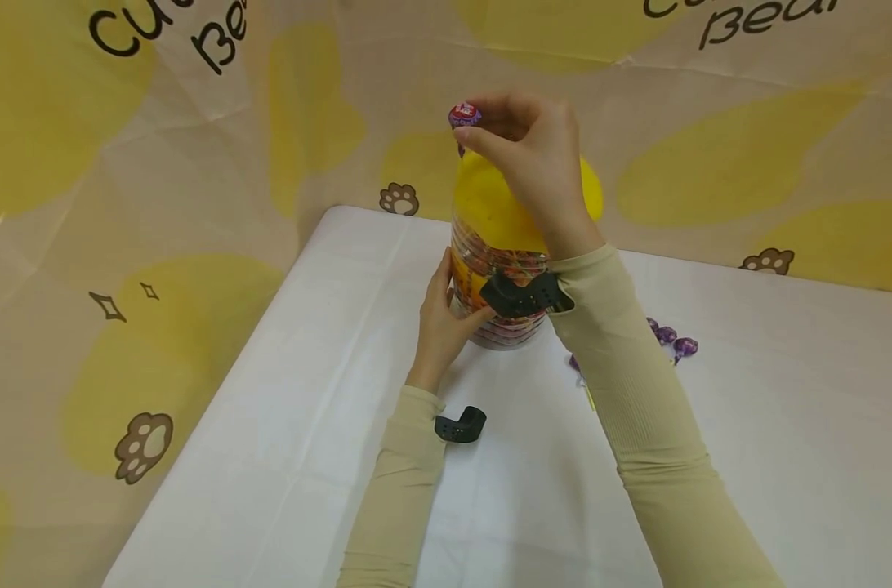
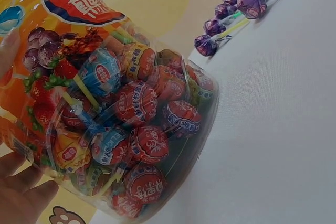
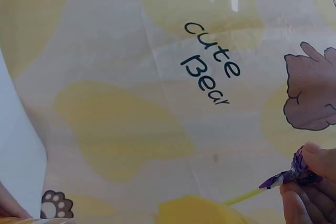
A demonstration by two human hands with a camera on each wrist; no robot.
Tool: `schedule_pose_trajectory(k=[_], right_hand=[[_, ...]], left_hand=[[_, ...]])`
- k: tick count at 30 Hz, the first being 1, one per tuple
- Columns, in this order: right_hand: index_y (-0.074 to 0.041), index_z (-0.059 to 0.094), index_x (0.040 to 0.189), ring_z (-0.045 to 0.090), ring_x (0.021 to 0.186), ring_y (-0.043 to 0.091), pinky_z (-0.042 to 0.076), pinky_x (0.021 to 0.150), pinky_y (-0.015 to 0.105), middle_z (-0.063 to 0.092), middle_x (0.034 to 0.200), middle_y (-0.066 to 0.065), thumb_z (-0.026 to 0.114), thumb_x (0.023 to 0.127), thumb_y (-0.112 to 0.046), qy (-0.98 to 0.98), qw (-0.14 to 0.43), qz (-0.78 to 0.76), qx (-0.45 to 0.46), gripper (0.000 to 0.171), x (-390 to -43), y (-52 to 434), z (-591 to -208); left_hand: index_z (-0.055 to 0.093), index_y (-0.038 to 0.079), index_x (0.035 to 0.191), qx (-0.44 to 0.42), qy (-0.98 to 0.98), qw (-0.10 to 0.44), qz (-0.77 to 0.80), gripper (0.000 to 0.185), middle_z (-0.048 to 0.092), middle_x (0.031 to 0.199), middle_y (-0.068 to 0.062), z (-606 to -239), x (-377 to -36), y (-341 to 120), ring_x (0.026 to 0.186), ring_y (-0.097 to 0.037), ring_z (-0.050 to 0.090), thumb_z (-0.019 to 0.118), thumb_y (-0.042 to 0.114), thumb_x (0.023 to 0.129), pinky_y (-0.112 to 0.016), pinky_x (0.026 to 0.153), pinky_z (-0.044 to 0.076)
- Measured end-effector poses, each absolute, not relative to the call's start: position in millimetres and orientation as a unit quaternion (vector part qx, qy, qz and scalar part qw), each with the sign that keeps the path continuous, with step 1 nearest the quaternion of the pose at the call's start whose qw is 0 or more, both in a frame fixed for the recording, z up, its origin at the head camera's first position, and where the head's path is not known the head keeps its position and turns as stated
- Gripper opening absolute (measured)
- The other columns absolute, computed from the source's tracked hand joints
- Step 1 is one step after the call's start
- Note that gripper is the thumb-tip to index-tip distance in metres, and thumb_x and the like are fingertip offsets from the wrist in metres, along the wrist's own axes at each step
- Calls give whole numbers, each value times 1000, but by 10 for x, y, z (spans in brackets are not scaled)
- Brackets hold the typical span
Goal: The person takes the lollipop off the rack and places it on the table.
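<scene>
A clear ribbed plastic jar (image 1: 506, 333) stands on the table under a yellow lid (image 1: 486, 200). In the left wrist view, many wrapped lollipops (image 2: 137, 102) fill it behind a fruit-printed label. My left hand (image 1: 443, 331) holds the jar's lower side, thumb in front and fingers around the left. Above the lid, my right hand (image 1: 540, 159) pinches a purple-wrapped lollipop (image 1: 465, 115) by its head between thumb and fingers. Its yellow stick (image 3: 244, 198) points down toward the lid in the right wrist view; whether it enters an opening I cannot tell.
Several purple lollipops (image 1: 685, 348) lie on the white table (image 1: 299, 408) to the right of the jar, partly behind the right forearm. A patterned curtain (image 1: 218, 245) hangs along the table's back and left edges. Each wrist wears a black camera mount (image 1: 461, 425).
</scene>
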State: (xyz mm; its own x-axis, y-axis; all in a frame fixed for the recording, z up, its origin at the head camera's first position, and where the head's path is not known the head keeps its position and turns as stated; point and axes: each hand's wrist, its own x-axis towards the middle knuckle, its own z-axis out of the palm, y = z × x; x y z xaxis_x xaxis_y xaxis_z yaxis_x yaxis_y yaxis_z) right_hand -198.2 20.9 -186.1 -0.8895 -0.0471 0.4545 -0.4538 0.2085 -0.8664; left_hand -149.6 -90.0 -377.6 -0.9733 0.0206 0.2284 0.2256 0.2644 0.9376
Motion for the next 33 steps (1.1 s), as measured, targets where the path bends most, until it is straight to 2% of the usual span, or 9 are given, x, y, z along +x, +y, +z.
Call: schedule_pose_trajectory(k=[9,15,21,33], right_hand=[[0,71,104,64,90,18,52,88,26,70,99,7,75,81,-9,-694,187,678,156,25,-1887,277,-1854],[-2,71,104,62,95,24,51,91,30,68,102,10,71,83,-5,-650,166,722,168,21,-1635,473,-1901],[5,69,101,60,95,29,52,89,31,66,101,16,67,82,7,-563,149,794,174,19,-1378,794,-2013],[15,64,105,63,85,25,55,83,26,68,95,16,67,82,9,-580,167,790,104,24,-969,1477,-2503]], left_hand=[[17,10,151,-86,-792,92,-598,95,26,152,-11,-3772,-1482,-894,138,-23,27,78,18,79,-39,112,29],[18,11,151,-73,-789,86,-604,97,25,153,-8,-3781,-1472,-891,139,-20,26,79,21,78,-36,113,28],[17,12,152,-66,-775,77,-624,98,23,154,-5,-3762,-1484,-867,140,-18,23,79,22,77,-34,113,26],[17,11,151,-79,-768,93,-629,98,26,153,-6,-3805,-1491,-863,139,-17,26,79,21,77,-36,113,27]])
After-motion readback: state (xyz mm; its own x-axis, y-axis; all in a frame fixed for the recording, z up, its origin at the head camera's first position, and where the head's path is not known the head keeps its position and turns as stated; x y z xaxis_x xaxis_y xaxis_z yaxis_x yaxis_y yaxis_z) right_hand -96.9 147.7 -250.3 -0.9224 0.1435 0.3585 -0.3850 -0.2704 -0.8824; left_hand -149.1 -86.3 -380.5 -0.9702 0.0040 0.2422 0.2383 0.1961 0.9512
